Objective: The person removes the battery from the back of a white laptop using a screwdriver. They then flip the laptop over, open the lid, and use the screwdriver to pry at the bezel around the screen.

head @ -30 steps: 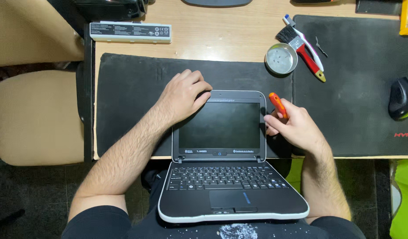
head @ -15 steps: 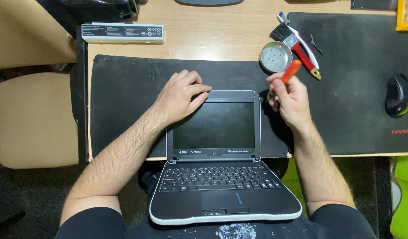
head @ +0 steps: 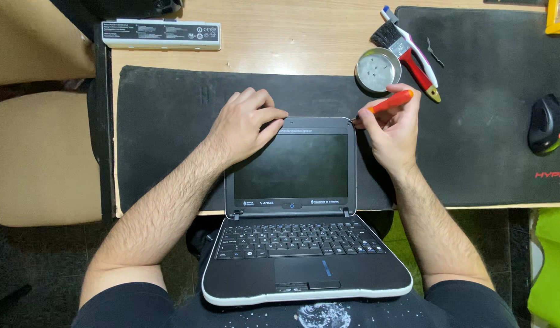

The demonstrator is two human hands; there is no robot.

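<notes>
Right hand [head: 392, 130] closed tight on the orange screwdriver [head: 390, 101], tip at the top right corner of the small laptop [head: 292, 200]; left hand [head: 246, 124] open, pressing flat on the lid's top edge. Best kept slow and steady, lid held firm. Just past the right grip, a little round tin [head: 378, 70] and a red brush [head: 407, 51] sitting close on the worktop [head: 280, 51]; farther off, a mouse [head: 547, 124].

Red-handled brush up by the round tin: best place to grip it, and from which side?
Grip the red-handled brush at mid-handle, coming from above with the fingers across its width. It lies flat and diagonal on the black mat, bristles up-left, handle tip down-right. The round tin sits close against its left side, and a white-handled tool lies along its right, so the lower handle probably offers the clearest hold.
</notes>
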